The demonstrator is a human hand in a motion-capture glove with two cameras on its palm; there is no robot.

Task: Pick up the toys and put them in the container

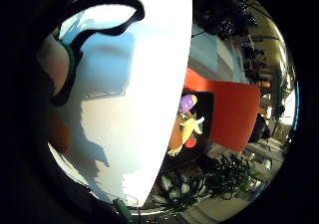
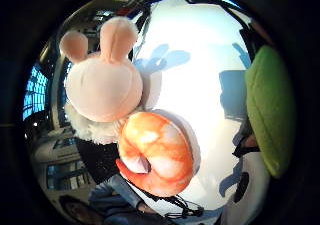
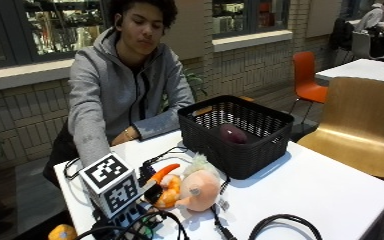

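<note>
hand: my right hand [image 3: 151,194] sits low on the table [image 3: 325,192], w/ the shrimp toy [image 3: 169,189] right at the palm. Fingers hidden behind the toys & gear in the outside view, so can't tell if they're spread or pinching.
shrimp toy: orange plush, curled. Fills the middle of the thumb-side palm view, so it's close to my palm; held or just under it, can't say.
pink plush: the pale pink plush [image 3: 198,190] w/ two ears & a white fluffy tuft lies touching the shrimp, on the side toward the basket. Prob. bunched together so both are an easy reach.
basket: black woven basket [image 3: 235,145] stands upright just beyond the toys, open top facing up, i.e. the drop target. Kept near so the carry is short.
already in: a dark purple-red toy [image 3: 233,133] lies inside the basket; little-finger-side view shows colourful toys in there too, can't name them.
other hand: bare forearm rests on the table edge behind, not touching any toy.
green thing: a green soft object [image 2: 270,110] shows at the edge of the thumb-side view, on the table; can't tell what it is.
stage, my guess: partway; shrimp & pink plush not yet in.
next: get a grip on the shrimp, lift over the rim, let go inside.
</note>
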